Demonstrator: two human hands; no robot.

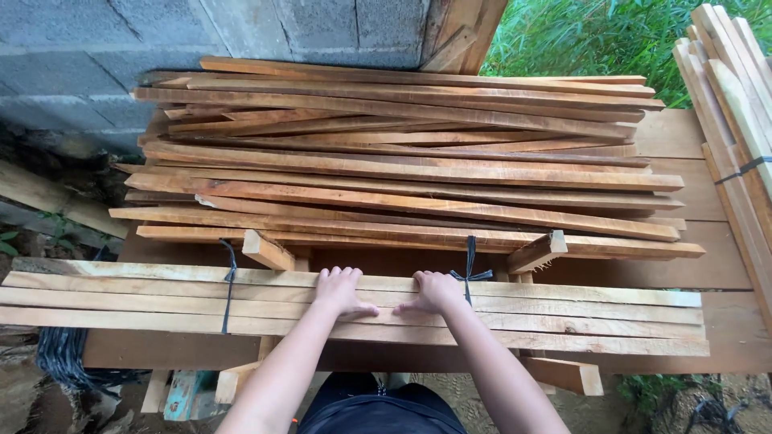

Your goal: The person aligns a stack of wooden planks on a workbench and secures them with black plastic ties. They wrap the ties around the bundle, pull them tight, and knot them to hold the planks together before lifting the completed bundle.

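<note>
**Steadying the tied bundle at the near edge**

Pressing down on the bundle [515, 309] of pale slats, we have both hands flat on its top face, close together near the middle. Left hand [339, 291] lies palm down, fingers together and reaching to the far edge, thumb out along the near side; nothing is pinched. Right hand [436, 292] does the same, just left of the right tie [470, 265]. The left tie [228, 291] sits well apart to the left.

Bundle lies lengthwise left to right across the near part of the bench [691, 249], its left end overhanging. Just beyond it, a loose pile [402, 161] of darker, reddish slats fills the far half, against the block wall [96, 48]. Two short blocks [268, 250] poke out from under that pile and sit just beside the bundle's far edge. More slats [736, 120] lean at far right.

Notes for handling, as we judge it:
- Keep palms flat so the slats stay level and do not fan between the ties.
- Hands are left of the bundle's centre; with the left end overhanging, a wider stance would give better control.
- Mind the blocks and splintery edges.
</note>
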